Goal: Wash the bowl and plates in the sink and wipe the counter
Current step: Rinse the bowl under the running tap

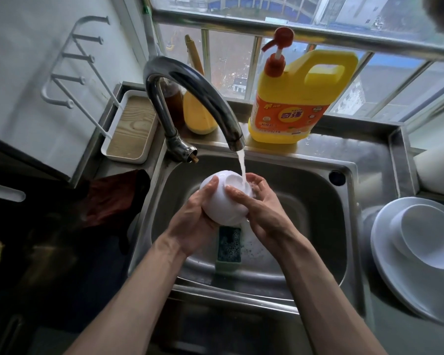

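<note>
I see both hands over the sink [318, 201], holding the white bowl [224, 203] between them. The left hand [195, 221] cups its rounded side; the right hand [262, 211] curls round its far edge. Water [242, 167] from the tap [190, 90] lands on the bowl by the right fingers. A sponge [229, 244] lies just beneath the hands. Plates [408, 242] sit stacked on the worktop [385, 175], well right of the right hand.

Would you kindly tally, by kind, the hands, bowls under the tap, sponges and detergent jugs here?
Hands: 2, left hand and right hand
Round white bowl: 1
Blue-green rectangular sponge: 1
Yellow plastic detergent jug: 1
Total: 5
</note>
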`<state>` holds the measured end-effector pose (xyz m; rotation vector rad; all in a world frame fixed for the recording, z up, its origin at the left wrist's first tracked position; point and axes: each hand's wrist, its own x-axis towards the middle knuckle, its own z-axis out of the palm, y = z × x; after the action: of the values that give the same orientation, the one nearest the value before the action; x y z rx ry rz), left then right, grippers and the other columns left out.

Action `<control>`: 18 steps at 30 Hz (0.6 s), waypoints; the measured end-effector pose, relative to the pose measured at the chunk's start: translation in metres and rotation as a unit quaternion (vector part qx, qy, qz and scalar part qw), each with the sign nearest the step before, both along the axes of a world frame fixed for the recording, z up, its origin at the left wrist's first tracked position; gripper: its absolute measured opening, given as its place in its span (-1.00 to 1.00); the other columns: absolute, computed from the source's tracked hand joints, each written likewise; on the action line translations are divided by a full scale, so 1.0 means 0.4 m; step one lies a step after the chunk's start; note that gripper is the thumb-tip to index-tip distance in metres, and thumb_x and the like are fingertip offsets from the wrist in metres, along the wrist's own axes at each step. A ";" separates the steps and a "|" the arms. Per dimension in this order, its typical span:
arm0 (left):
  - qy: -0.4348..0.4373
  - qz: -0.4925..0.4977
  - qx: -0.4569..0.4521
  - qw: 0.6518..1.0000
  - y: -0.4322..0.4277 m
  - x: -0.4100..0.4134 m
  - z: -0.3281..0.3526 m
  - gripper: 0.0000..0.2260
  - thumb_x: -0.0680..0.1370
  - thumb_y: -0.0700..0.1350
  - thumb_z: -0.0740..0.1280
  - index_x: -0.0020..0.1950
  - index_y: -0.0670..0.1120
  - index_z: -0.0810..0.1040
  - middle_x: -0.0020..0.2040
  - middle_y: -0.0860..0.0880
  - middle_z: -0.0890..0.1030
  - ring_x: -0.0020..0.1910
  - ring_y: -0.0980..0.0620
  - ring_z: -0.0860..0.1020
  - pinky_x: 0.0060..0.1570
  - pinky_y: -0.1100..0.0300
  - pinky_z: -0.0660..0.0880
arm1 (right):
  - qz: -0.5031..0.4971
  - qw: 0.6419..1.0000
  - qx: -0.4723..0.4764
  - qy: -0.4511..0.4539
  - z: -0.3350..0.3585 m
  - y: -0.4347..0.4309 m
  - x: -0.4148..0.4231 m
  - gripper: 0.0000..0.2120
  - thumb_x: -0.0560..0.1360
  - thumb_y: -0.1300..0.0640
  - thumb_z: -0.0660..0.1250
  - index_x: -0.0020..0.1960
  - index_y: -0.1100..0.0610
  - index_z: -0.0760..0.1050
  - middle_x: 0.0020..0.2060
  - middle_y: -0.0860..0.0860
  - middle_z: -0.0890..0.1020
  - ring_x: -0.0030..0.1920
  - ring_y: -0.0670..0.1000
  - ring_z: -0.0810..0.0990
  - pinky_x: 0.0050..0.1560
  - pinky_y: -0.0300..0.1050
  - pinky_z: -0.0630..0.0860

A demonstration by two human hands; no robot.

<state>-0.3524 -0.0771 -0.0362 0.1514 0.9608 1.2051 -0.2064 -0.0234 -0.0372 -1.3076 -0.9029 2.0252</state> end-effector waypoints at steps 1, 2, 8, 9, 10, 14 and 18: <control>-0.002 -0.002 -0.001 1.000 0.000 -0.002 -0.002 -0.52 0.65 0.07 0.29 0.48 -0.18 0.47 0.37 -0.29 0.57 0.30 -0.21 0.59 0.14 -0.01 0.64 | 0.003 1.000 0.001 -0.004 -0.003 0.000 -0.002 -0.30 0.15 -0.10 0.71 0.23 -0.16 0.52 0.30 0.06 0.57 0.21 0.14 0.66 0.10 0.11 0.68; -0.001 -0.008 0.002 1.000 0.000 -0.005 -0.003 -0.53 0.65 0.06 0.28 0.48 -0.18 0.47 0.37 -0.29 0.57 0.30 -0.21 0.58 0.16 -0.02 0.64 | 0.001 1.000 0.000 -0.006 -0.005 -0.001 -0.004 -0.31 0.15 -0.14 0.72 0.21 -0.18 0.53 0.29 0.06 0.59 0.20 0.14 0.67 0.12 0.16 0.68; 0.005 -0.032 0.003 0.999 -0.004 0.008 -0.019 -0.55 0.66 0.05 0.32 0.46 -0.19 0.50 0.40 -0.29 0.54 0.38 -0.22 0.52 0.32 -0.04 0.55 | -0.071 0.993 0.019 -0.094 0.007 -0.009 -0.022 -0.60 0.31 -0.23 0.61 0.04 -0.12 0.60 0.12 0.07 0.68 0.11 0.12 0.70 0.10 0.18 0.69; 0.008 -0.033 0.006 0.999 -0.002 0.013 -0.019 -0.55 0.66 0.05 0.32 0.46 -0.19 0.51 0.40 -0.29 0.54 0.38 -0.21 0.52 0.34 -0.05 0.54 | -0.094 0.990 0.023 -0.101 0.005 -0.013 -0.029 -0.70 0.38 -0.20 0.59 0.00 -0.09 0.62 0.08 0.06 0.70 0.08 0.11 0.71 0.09 0.15 0.69; 0.011 -0.031 0.009 0.999 0.000 0.018 -0.020 -0.56 0.66 0.04 0.32 0.45 -0.20 0.51 0.40 -0.30 0.54 0.37 -0.21 0.52 0.34 -0.05 0.53 | -0.115 0.988 0.025 -0.105 0.004 -0.014 -0.035 -0.77 0.47 -0.16 0.55 -0.01 -0.06 0.63 0.05 0.06 0.72 0.06 0.09 0.72 0.06 0.10 0.68; 0.004 0.005 0.007 1.000 0.005 0.024 -0.019 -0.57 0.67 0.02 0.30 0.45 -0.21 0.51 0.39 -0.29 0.55 0.40 -0.22 0.51 0.28 -0.05 0.58 | -0.117 0.988 0.055 -0.080 -0.002 -0.009 -0.040 -0.88 0.66 0.07 0.36 0.12 0.00 0.67 0.09 0.05 0.73 0.11 0.05 0.68 0.04 -0.11 0.64; -0.021 0.043 0.005 0.999 0.005 0.015 -0.001 -0.57 0.66 0.05 0.28 0.43 -0.18 0.52 0.35 -0.29 0.58 0.29 -0.19 0.59 0.13 -0.03 0.65 | -0.023 0.997 0.068 0.035 0.000 -0.007 -0.016 -0.64 0.68 0.21 0.29 0.42 -0.03 0.56 0.26 -0.02 0.68 0.23 0.03 0.67 0.14 -0.04 0.65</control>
<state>-0.3463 -0.0750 -0.0366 0.0931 0.9330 1.2882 -0.2127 -0.0263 -0.0372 -1.1663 -0.9537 1.9262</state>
